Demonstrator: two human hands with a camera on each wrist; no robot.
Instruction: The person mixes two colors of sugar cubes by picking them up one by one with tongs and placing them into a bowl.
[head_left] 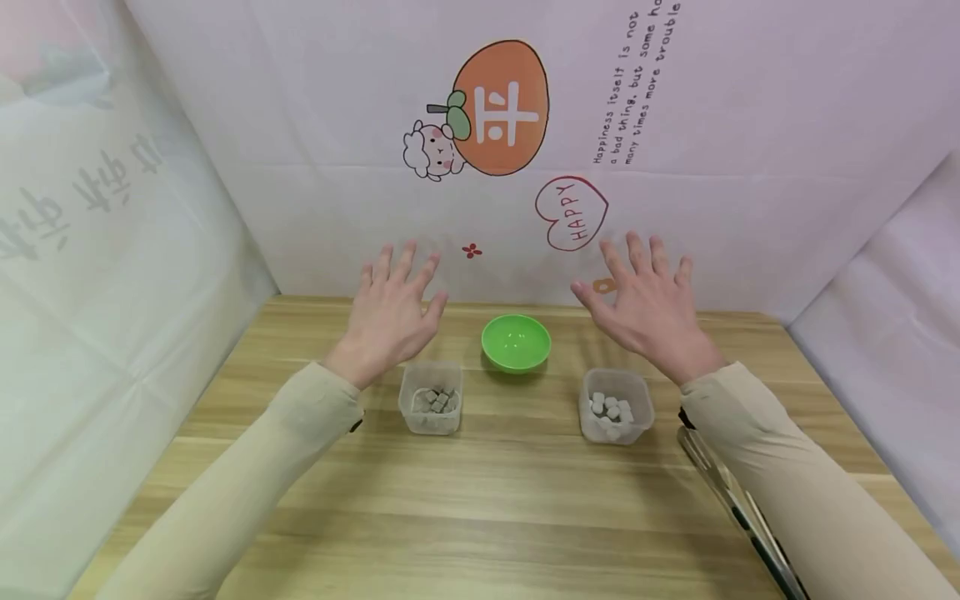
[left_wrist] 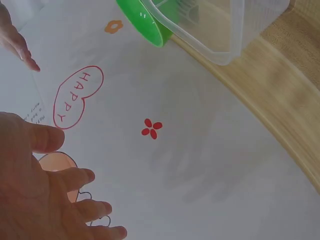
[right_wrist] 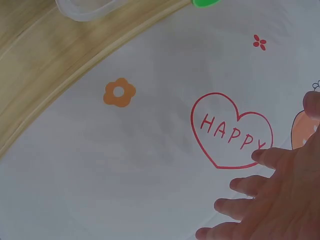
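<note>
Both hands are raised over the far part of the table with fingers spread and nothing in them. In the head view my left hand [head_left: 390,317] is up and left of a green bowl [head_left: 516,343]. Just below that hand stands a clear plastic container [head_left: 431,421] with several small grey cubes [head_left: 438,402] inside. On the other side, my right hand [head_left: 648,308] hovers beyond a second clear container [head_left: 615,431], which holds several whitish cubes [head_left: 611,407]. The left wrist view catches the bowl [left_wrist: 145,22] beside a container [left_wrist: 215,35] at its top.
Metal tongs [head_left: 738,508] lie on the wooden table [head_left: 480,500], partly under the right forearm. A white printed cloth [head_left: 337,200] hangs behind the table's far edge, with more white cloth [head_left: 97,275] at the left side and at the right.
</note>
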